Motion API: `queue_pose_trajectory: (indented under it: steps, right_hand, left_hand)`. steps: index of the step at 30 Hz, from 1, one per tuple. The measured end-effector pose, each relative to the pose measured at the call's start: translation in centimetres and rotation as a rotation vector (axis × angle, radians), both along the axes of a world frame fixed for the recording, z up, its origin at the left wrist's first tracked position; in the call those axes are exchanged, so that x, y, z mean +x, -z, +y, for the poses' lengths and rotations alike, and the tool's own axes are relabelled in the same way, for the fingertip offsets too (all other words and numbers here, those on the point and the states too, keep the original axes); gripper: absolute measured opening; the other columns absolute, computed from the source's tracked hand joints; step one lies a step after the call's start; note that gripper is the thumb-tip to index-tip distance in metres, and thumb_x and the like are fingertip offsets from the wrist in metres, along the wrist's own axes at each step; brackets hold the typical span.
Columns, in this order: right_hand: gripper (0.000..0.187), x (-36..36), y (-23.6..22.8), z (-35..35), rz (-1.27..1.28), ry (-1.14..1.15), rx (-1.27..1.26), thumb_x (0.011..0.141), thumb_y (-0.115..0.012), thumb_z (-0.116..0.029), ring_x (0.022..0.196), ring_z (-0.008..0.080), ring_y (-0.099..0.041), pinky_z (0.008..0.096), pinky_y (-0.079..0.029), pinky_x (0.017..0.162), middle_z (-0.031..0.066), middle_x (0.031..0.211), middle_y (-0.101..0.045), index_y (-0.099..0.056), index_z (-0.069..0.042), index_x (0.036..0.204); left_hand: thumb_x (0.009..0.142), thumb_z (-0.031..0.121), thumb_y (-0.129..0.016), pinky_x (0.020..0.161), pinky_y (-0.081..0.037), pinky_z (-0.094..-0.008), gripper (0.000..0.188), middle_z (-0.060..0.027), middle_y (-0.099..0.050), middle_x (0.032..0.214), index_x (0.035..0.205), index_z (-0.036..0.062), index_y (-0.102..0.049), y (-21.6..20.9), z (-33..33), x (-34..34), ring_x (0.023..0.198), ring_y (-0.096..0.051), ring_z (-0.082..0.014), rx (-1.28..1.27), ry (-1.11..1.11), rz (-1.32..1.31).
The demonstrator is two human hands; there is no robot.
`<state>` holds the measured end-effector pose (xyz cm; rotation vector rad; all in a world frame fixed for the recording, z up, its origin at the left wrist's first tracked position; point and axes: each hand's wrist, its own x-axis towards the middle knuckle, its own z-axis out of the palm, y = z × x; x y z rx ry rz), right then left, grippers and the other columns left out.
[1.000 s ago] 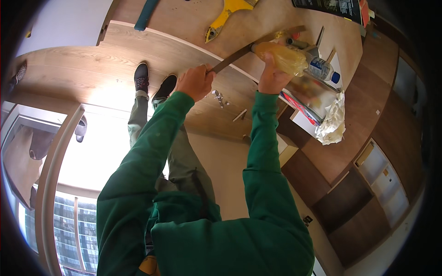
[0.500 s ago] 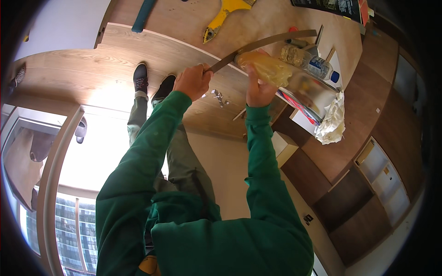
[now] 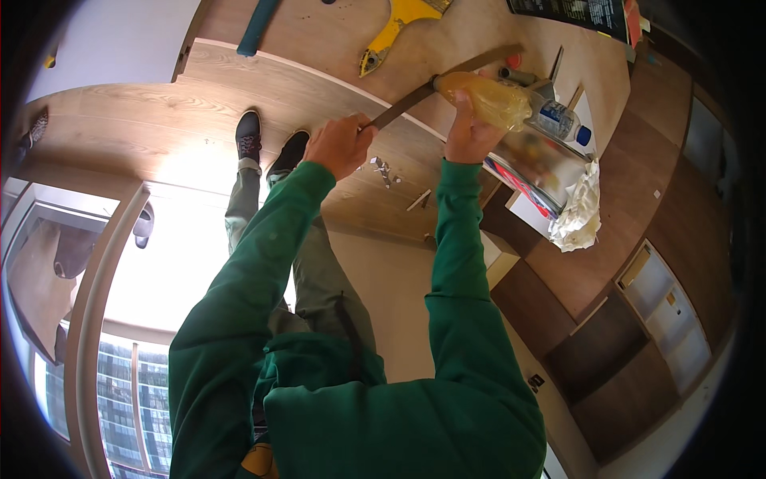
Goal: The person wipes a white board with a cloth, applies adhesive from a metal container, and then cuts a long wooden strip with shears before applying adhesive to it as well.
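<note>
A thin, curved brown strip of edging (image 3: 404, 102) is pinched at its near end by the closed fingers of my left hand (image 3: 339, 145). Its free end arcs away to the upper right above the worktop. My right hand (image 3: 469, 134) is wrapped around a soft plastic bottle of yellowish liquid (image 3: 488, 97), tipped on its side. The bottle's dark mouth meets the strip about midway along. Whether liquid is coming out is too small to tell. Just behind the bottle's base lies a clear bottle with a blue cap (image 3: 558, 121).
A shiny metal tin (image 3: 538, 164) and crumpled whitish paper (image 3: 581, 214) lie right of my right hand. A yellow-handled brush (image 3: 391, 36), a teal bar (image 3: 259, 25) and a black container (image 3: 570, 16) are at the far side. Small scraps (image 3: 384, 172) litter the wooden floor below.
My right hand and the yellowish bottle have slid right and away along the strip. My left hand has shifted slightly right. The strip's free end has moved a little left.
</note>
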<state>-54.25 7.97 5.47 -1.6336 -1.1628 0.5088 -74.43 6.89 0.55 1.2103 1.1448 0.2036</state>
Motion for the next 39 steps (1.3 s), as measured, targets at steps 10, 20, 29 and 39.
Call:
queue_pose_trajectory:
  steps: [10,20,29,39]
  right_hand:
    - [0.044,-1.9,-1.6,-3.2,-0.091,-0.125,-0.01,0.091,-0.067,-0.003,0.111,0.0233,-0.062,0.0361,-0.05,0.099,0.0179,0.128,-0.061,-0.049,0.003,0.13]
    - [0.043,0.0,-3.3,-0.7,0.122,0.042,0.124,0.09,-0.069,-0.003,0.109,0.0205,-0.061,0.0348,-0.05,0.097,0.0161,0.128,-0.06,-0.051,0.003,0.129]
    - [0.043,0.0,0.5,-1.2,-0.194,-0.113,0.004,0.088,-0.068,0.0,0.108,0.0216,-0.062,0.0337,-0.051,0.096,0.0173,0.127,-0.062,-0.051,0.006,0.127]
    - [0.043,-0.8,0.5,-1.9,-0.243,-0.166,-0.068,0.087,-0.069,0.0,0.107,0.0211,-0.064,0.0339,-0.052,0.093,0.0181,0.126,-0.063,-0.053,0.007,0.126]
  left_hand:
    - [0.096,0.029,-0.053,0.074,-0.05,-0.0451,0.024,-0.0112,-0.069,0.071,0.1,0.0089,-0.067,-1.6,-0.8,-1.2,0.076,-0.068,-0.0338,-0.091,-0.063,-0.016]
    - [0.096,0.026,-0.055,0.058,-0.052,-0.0319,0.025,-0.0068,-0.066,0.066,0.096,0.0029,-0.066,0.8,2.4,2.2,0.054,-0.065,-0.0155,0.135,-0.046,0.007]
    - [0.093,0.033,-0.055,0.081,-0.051,-0.0462,0.031,-0.016,-0.07,0.078,0.088,0.0061,-0.07,0.4,2.1,2.2,0.083,-0.067,-0.0375,-0.123,-0.075,-0.02]
    - [0.094,0.034,-0.057,0.076,-0.051,-0.0436,0.03,-0.0125,-0.069,0.077,0.091,0.0066,-0.07,2.0,1.6,2.4,0.077,-0.066,-0.031,0.011,-0.094,0.043]
